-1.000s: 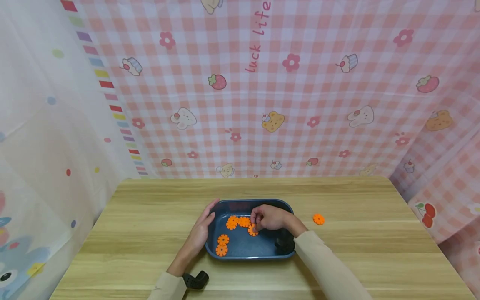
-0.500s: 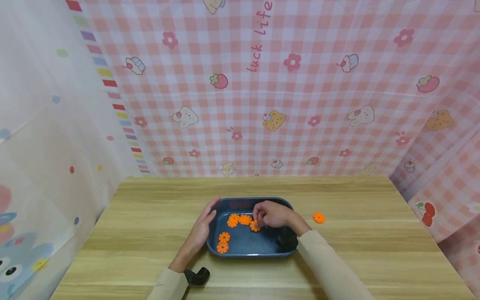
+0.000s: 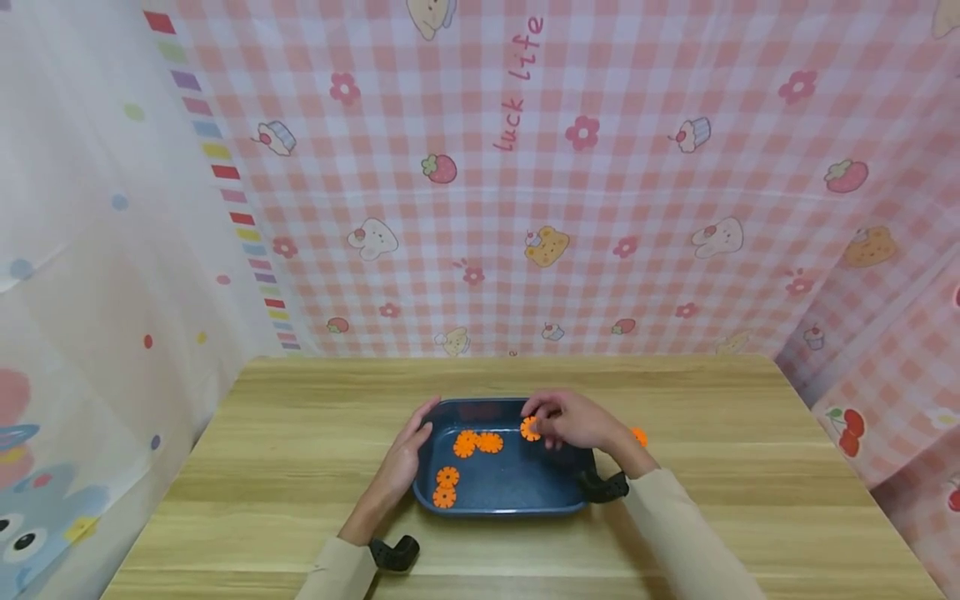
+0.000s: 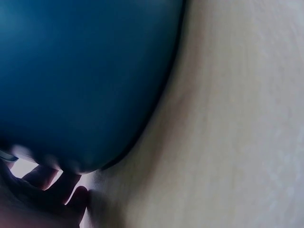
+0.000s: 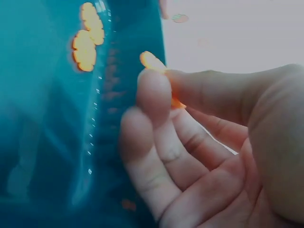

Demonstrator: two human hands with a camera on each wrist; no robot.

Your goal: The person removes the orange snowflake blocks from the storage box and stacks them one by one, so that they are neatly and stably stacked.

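Observation:
An orange notched disc [image 3: 529,428] is pinched between thumb and fingertips of my right hand [image 3: 581,422], raised over the back right of the dark blue tray [image 3: 502,512]. The right wrist view shows that disc [image 5: 152,61] partly covered by the fingers. My left hand [image 3: 401,458] rests along the tray's left side, fingers fairly straight; in the left wrist view its fingertips [image 4: 71,178] touch the outer wall. Inside the tray, overlapping orange discs [image 3: 465,444] lie beside another cluster [image 3: 490,442]. Two more discs [image 3: 446,487] touch near the front left.
Right of the tray, another orange disc [image 3: 640,436] lies on the wooden table [image 3: 300,467], partly behind my right wrist. A black wrist mount [image 3: 395,553] sits on the left wrist, another [image 3: 603,487] on the right. A checked pink cloth [image 3: 480,250] hangs behind the table.
My right hand has lifted a disc from beside the middle cluster and carried it back and to the right. The left hand stays at the tray's side.

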